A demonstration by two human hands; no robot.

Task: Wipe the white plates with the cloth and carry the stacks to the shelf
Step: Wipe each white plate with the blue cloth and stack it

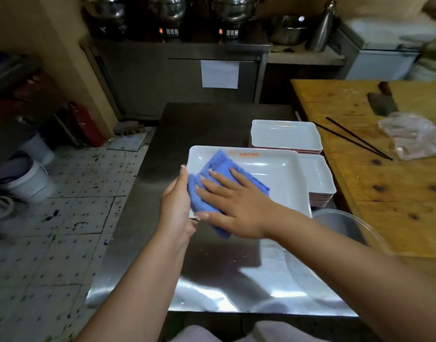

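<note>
Two hands work one white plate (273, 178) near the bench (212, 280) right edge: left hand (175, 206) grips its left rim, right hand (236, 206) lies flat, fingers straight, pressing the blue cloth (219, 166) onto it.

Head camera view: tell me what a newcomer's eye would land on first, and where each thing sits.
The blue cloth stands out at the centre, pressed flat by the right hand onto a white rectangular plate that the left hand grips by its left edge above the steel table. Behind and to the right are two stacks of white plates. On the wooden board at far right lie a cleaver and dark chopsticks.
</note>
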